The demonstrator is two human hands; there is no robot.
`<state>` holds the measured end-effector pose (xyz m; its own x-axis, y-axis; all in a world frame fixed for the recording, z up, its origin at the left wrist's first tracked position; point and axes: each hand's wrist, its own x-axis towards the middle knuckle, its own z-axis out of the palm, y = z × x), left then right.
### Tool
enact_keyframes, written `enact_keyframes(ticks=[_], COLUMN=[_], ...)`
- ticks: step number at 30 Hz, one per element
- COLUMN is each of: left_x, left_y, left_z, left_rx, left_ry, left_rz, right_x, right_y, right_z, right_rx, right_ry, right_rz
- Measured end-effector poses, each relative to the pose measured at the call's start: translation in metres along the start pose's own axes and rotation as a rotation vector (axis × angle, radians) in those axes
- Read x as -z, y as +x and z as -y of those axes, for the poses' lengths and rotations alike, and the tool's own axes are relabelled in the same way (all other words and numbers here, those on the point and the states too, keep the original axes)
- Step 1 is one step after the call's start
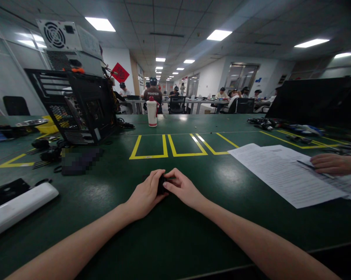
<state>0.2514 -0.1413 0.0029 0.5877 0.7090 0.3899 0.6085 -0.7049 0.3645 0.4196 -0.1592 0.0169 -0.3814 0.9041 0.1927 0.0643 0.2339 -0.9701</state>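
So there's a green table (193,241) with yellow tape outlines (148,156) on it, a white cup (152,112) with a red lid standing behind them, and over on the left an open black computer case (85,112) with metal power supplies (67,42) stacked on top. Over on the right there's some printed sheets (280,171) lying next to a big dark panel (318,101), plus a bunch of people (153,92) sitting at desks in the background under bright ceiling lights (219,35).
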Motion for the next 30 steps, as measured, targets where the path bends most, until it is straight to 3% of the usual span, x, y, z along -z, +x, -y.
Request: enact_keyframes(ticks=[6, 14, 22, 30], left_x=[0.0011, 0.0015, 0.0029, 0.0013], left_y=[0.0004, -0.0004, -0.0001, -0.0006], left_z=[-0.0017, -0.0020, -0.0030, -0.0019], left_rx=[-0.013, 0.006, 0.009, 0.013], left_ry=[-0.005, 0.005, 0.003, 0.019], left_rz=[-0.004, 0.010, 0.021, 0.016], right_x=[0.0010, 0.0061, 0.0043, 0.0068], right_y=[0.0022, 0.0006, 0.0019, 0.0004], right_z=[-0.0022, -0.0036, -0.0012, -0.0021], right_rx=[-0.058, -0.018, -0.051, -0.021], right_ry=[-0.034, 0.012, -0.037, 0.031], right_rz=[-0.045, 0.037, -0.032, 0.051])
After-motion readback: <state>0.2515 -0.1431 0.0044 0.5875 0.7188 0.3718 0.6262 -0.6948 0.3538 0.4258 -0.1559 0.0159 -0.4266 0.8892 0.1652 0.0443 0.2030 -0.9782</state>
